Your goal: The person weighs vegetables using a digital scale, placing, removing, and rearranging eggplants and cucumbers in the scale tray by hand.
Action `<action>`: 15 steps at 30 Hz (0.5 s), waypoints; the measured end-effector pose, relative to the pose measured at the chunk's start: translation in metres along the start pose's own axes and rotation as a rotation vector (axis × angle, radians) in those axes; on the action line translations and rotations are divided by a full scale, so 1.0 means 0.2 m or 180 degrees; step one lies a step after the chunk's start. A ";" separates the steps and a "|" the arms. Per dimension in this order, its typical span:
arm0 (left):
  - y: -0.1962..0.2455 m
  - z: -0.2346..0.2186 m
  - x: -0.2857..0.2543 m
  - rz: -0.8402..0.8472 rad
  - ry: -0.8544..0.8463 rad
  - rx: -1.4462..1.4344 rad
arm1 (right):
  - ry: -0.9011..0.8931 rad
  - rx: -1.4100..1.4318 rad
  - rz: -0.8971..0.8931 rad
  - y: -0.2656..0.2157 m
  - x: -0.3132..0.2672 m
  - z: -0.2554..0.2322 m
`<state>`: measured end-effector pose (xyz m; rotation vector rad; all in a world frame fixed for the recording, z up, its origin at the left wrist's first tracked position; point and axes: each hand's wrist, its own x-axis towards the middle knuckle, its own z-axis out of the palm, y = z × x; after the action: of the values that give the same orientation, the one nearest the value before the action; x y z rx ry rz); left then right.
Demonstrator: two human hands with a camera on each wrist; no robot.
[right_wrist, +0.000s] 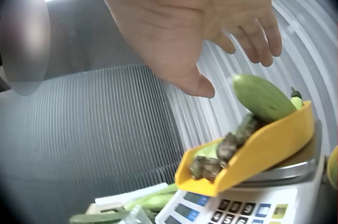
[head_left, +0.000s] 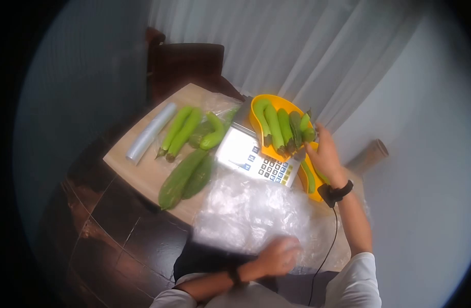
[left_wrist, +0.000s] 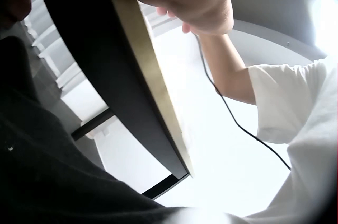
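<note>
Presently, right grip [head_left: 325, 154]: released, fingers loosely extended; in the right wrist view a gap separates the thumb from the topmost vegetable [right_wrist: 264, 97]. In the head view the fingertips overlap the edge of the loaded scoop, so contact there cannot be judged.
Left grip [head_left: 279, 256]: near the front edge of the tabletop [head_left: 145, 174]; blurred in the head view and cut off by the upper border of the left wrist view. Whether it grasps anything cannot be told.
Loaded scoop [right_wrist: 259, 152]: yellow, resting on the scale [head_left: 235, 149], its wall hiding part of the contents in the right wrist view.
Vegetables in the scoop [head_left: 273, 120]: long and green, side by side, several with brown ends; the piece nearest the right grip is partly covered.
Scale: keypad exposed; display figures too indistinct to read.
Second scoop [head_left: 314, 195]: yellow, beside the scale, partly masked by the right wrist and its dark wristband [head_left: 340, 191]; green shows inside.
Clear plastic [head_left: 245, 205]: crumpled in front of the scale, glare obscuring its layers.
Vegetables left of the scale: a pale pair [head_left: 181, 132] beside a roll [head_left: 152, 134], and a darker pair [head_left: 181, 179], one overlapping the other.
Chair [head_left: 189, 66]: dark, behind the tabletop, its lower part concealed.
</note>
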<state>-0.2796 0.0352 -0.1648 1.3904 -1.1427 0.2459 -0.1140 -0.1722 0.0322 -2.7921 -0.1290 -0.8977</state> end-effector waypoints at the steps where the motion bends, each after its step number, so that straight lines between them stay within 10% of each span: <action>1: 0.07 0.01 -0.01 0.0126 -0.0148 -0.0467 | -0.0036 -0.0006 -0.0045 0.01 0.02 0.03; 5: 0.18 0.05 -0.11 0.0321 -0.1637 -0.1337 | -0.0051 -0.0263 0.0034 0.06 0.04 0.09; 7: 0.07 0.08 -0.24 -0.0659 -0.3502 -0.2714 | -0.0075 -0.0266 0.0115 0.08 0.07 0.08; 11: -0.18 -0.05 -0.42 -0.1145 -0.4251 -0.1881 | 0.0329 -0.0818 -0.0389 0.10 0.09 -0.04; 15: -0.44 -0.12 -0.64 -0.1817 -0.3682 -0.1815 | 0.1301 -0.0871 -0.0482 0.11 0.02 -0.20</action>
<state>-0.2665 0.0937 -0.3106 1.2326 -1.4591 -1.3487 -0.1296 -0.2020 0.0627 -2.7907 -0.1654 -1.6116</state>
